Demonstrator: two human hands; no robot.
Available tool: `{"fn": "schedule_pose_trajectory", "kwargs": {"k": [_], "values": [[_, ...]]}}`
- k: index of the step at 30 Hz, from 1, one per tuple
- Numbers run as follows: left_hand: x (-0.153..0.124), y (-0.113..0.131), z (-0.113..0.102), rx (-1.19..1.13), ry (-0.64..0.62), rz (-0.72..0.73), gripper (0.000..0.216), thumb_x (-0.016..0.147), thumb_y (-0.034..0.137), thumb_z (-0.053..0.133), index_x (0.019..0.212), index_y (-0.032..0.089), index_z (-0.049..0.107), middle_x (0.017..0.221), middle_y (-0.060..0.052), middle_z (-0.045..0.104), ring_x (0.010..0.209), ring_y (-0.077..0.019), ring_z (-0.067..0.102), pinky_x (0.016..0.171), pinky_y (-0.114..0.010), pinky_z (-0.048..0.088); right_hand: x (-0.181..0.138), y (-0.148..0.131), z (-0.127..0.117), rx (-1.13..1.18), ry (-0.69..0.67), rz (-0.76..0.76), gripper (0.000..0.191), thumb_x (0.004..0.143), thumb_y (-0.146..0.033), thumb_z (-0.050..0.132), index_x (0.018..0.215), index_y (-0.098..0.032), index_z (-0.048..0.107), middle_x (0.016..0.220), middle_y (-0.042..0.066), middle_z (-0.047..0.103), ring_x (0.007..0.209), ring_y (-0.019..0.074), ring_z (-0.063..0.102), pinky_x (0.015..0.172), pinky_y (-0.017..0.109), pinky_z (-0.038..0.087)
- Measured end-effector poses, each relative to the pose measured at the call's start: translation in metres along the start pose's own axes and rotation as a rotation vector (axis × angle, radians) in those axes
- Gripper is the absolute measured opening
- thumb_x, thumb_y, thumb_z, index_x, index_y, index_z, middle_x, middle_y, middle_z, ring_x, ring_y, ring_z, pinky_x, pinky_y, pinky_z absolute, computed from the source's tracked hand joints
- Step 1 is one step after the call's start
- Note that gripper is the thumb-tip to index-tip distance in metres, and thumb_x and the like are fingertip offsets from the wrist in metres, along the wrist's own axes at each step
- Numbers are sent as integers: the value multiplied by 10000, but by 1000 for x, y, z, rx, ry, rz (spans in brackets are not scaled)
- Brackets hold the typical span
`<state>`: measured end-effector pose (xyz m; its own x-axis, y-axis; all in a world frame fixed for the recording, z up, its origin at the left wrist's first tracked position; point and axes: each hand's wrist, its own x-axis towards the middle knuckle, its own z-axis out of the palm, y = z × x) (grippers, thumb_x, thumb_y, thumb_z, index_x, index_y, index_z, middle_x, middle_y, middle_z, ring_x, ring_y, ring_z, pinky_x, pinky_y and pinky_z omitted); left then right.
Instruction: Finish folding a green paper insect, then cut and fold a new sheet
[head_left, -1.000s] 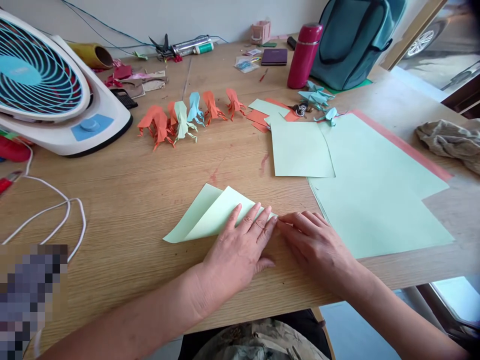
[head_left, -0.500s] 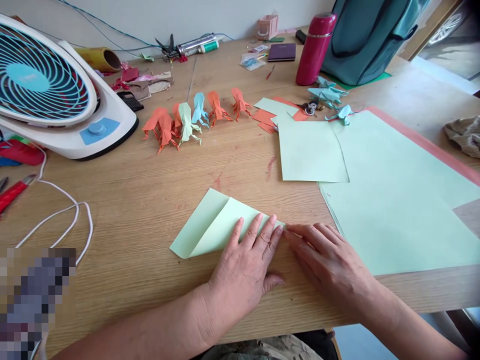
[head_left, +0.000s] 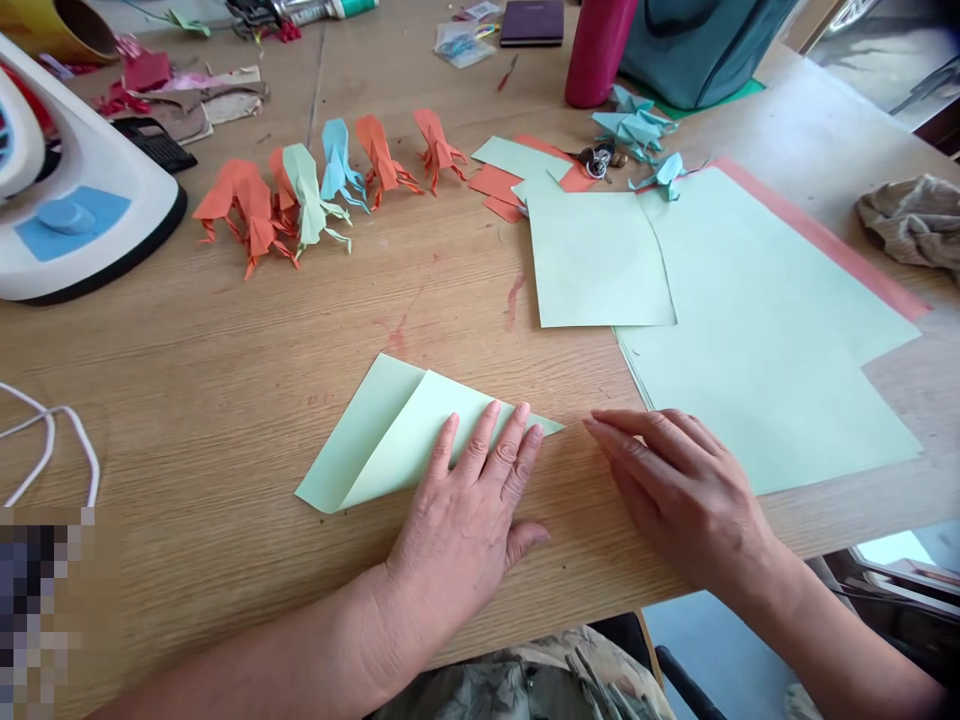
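A pale green sheet of paper (head_left: 390,435) lies on the table with one side folded over, narrowing to a point at its right end. My left hand (head_left: 469,505) rests flat on the folded part, fingers spread and thumb out to the side. Just right of the paper's tip, apart from it, is my right hand (head_left: 679,490). Its fingers are pressed together and no object shows in them. Beyond the right hand lie a square green sheet (head_left: 600,260) and a stack of larger green sheets (head_left: 780,400).
Folded paper figures in orange (head_left: 251,215), green (head_left: 311,195) and blue (head_left: 341,165) stand at the back left. A white fan base (head_left: 105,190) is at the left. Blue paper figures (head_left: 637,125), a magenta bottle (head_left: 600,50) and a teal bag (head_left: 694,50) are at the back right.
My right hand has come away from the paper's pointed tip, moving to the right. My left hand stays flat on the paper. The whole view has shifted, with the camera tilted lower.
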<state>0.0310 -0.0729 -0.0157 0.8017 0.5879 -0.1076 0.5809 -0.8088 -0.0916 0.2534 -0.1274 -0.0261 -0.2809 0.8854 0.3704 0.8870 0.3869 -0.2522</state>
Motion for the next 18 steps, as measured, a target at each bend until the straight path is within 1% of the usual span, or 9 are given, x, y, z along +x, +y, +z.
{"fn": "schedule_pose_trajectory", "kwargs": {"k": [2, 6, 11, 15, 18], "values": [[0, 0, 0, -2, -2, 0, 774, 936, 639, 415, 1550, 179, 318, 1647, -76, 232, 1489, -327, 267, 1171, -577, 299, 0, -2, -1, 28, 1, -31, 356, 928, -38, 523, 1272, -95, 598, 1217, 171, 678, 962, 255, 624, 792, 403, 487], [1, 0, -1, -10, -7, -4, 785, 931, 634, 433, 1553, 173, 309, 1648, -76, 233, 1489, -334, 261, 1169, -579, 302, 5, -7, 2, 88, -104, -131, 383, 972, -109, 493, 1349, -134, 559, 1312, 147, 644, 1047, 280, 593, 830, 424, 473], [0, 1, -2, -12, -6, -2, 804, 936, 637, 416, 1560, 147, 280, 1649, -78, 227, 1480, -326, 275, 1163, -580, 310, 4, -7, 6, 95, -160, -109, 438, 986, -158, 491, 1423, -136, 500, 1348, 144, 620, 1063, 285, 570, 853, 436, 469], [0, 1, -2, -9, 6, -5, 803, 938, 642, 405, 1550, 133, 303, 1645, -82, 236, 1476, -326, 279, 1153, -569, 325, 1, -5, 10, 107, -165, -110, 434, 996, -189, 475, 1424, -124, 503, 1372, 161, 596, 1045, 291, 566, 841, 445, 474], [0, 1, -2, -1, 16, -10, 794, 936, 652, 400, 1542, 144, 330, 1643, -83, 247, 1475, -322, 283, 1150, -552, 328, -1, -4, 12, 109, -160, -123, 436, 1008, -185, 440, 1436, -126, 491, 1388, 167, 580, 1057, 295, 559, 843, 453, 472]]}}
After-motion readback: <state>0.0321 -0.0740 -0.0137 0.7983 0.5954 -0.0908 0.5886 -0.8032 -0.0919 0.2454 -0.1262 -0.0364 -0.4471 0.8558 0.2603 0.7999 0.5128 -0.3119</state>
